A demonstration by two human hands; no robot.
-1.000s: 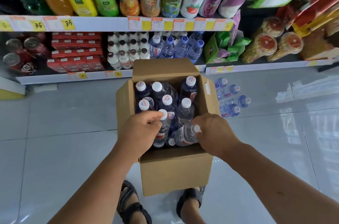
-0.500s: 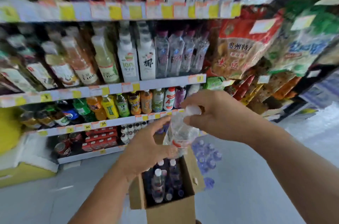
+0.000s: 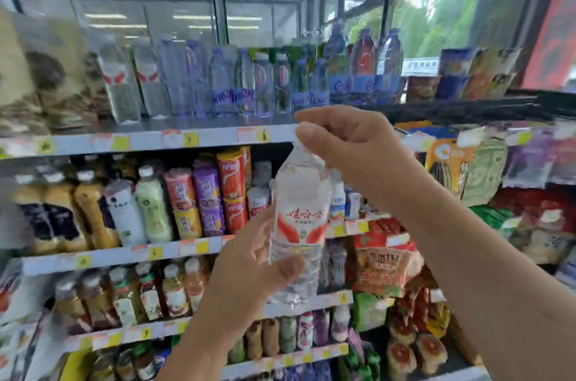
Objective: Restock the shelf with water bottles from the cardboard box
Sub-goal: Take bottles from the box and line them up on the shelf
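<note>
**A:** So, where's the water bottle [image 3: 297,190] at this moment?

**B:** It's upright in the air between both hands, just below the front edge of the top shelf [image 3: 149,141]. The cardboard box is out of view.

**A:** And the hands?

**B:** The right hand [image 3: 352,143] is over the top, with its thumb and fingertips curled and pinching the neck. The cap is hidden under them. The left hand [image 3: 249,268] cups the lower body, thumb across the front and fingers round the back.

**A:** How will it handle?

**B:** I'd judge it full, so fairly heavy for its size. The thin clear walls should give under a squeeze, and the surface is probably slick. The neck is the stiff part, so it's good for steering. The weight is better carried low, below the red-and-white label [image 3: 300,224].

**A:** Where does it go?

**B:** Likely among the clear bottles [image 3: 120,84] standing towards the left end of that top shelf, which also carry red markings. They're blurred, so I can't say whether they match.
</note>
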